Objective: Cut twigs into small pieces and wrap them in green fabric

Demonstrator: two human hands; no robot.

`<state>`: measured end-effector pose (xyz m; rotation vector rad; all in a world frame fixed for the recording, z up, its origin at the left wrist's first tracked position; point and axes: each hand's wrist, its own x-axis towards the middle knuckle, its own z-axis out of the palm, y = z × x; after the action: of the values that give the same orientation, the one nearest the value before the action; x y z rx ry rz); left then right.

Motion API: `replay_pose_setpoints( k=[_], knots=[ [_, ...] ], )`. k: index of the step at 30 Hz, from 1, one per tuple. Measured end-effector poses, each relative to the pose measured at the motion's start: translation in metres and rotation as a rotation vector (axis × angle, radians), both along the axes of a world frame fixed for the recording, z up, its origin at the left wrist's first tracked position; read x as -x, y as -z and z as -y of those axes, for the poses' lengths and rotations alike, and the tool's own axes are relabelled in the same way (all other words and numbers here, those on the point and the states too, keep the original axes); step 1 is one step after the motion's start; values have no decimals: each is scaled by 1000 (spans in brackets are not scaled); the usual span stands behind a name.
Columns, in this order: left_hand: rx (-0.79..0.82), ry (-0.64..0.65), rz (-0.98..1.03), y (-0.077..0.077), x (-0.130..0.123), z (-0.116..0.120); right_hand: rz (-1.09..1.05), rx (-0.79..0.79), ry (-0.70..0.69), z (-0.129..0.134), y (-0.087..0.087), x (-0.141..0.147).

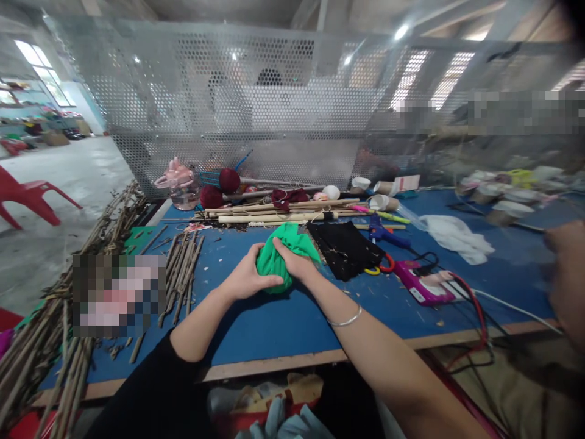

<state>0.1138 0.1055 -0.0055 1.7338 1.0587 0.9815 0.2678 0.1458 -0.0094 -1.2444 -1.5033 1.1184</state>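
A bunched green cloth point(274, 268) is gripped between both my hands above the blue tabletop point(247, 335). My left hand point(250, 272) curls round its left side, the thumb lying across the lower front. From the right, my right hand point(295, 259) presses on it with the fingers partly hidden behind the cloth. Whether anything is wrapped inside cannot be seen. Just right of my hands lies a black cloth point(345, 247) with small bits on it. Scissors with red and yellow handles point(387, 263) stick out at its right edge.
Bundles of thin sticks point(180, 274) lie at the left. Behind are wooden rods point(274, 217), dark red balls point(229, 180) and a pink-lidded bottle point(183, 189). A blue glue gun point(386, 233), a magenta box point(423, 286) with cables and a white plastic bag point(457, 236) are right. Another person's arm point(567, 274) shows far right.
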Motion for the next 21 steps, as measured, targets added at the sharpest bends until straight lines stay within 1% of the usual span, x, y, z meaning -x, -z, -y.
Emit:
replay_pose_setpoints(
  k=[3, 7, 9, 13, 15, 17, 18, 20, 21],
  knots=[
    [-103, -21, -11, -1, 0, 1, -51, 64, 57, -1, 0, 0],
    [-210, -95, -74, -4, -2, -1, -151, -12, 24, 2, -3, 2],
    [-206, -164, -9, -1, -4, -2, -212, -27, -31, 4, -4, 5],
    [-63, -346, 365, 10, -12, -7, -304, 5, -147, 6, 0, 8],
    [-78, -476, 463, 14, -16, -7, -296, -8, -206, 6, 3, 9],
    [-142, -577, 471, 16, -18, -6, -275, -72, -306, 7, 6, 10],
    [-174, -597, 455, 16, -19, -4, -269, -123, -362, 8, 6, 11],
    [-230, -593, 405, 15, -21, -1, -264, -226, -440, 11, 4, 13],
    [-249, -585, 382, 14, -22, 0, -257, -261, -457, 12, 1, 14]
  ],
)
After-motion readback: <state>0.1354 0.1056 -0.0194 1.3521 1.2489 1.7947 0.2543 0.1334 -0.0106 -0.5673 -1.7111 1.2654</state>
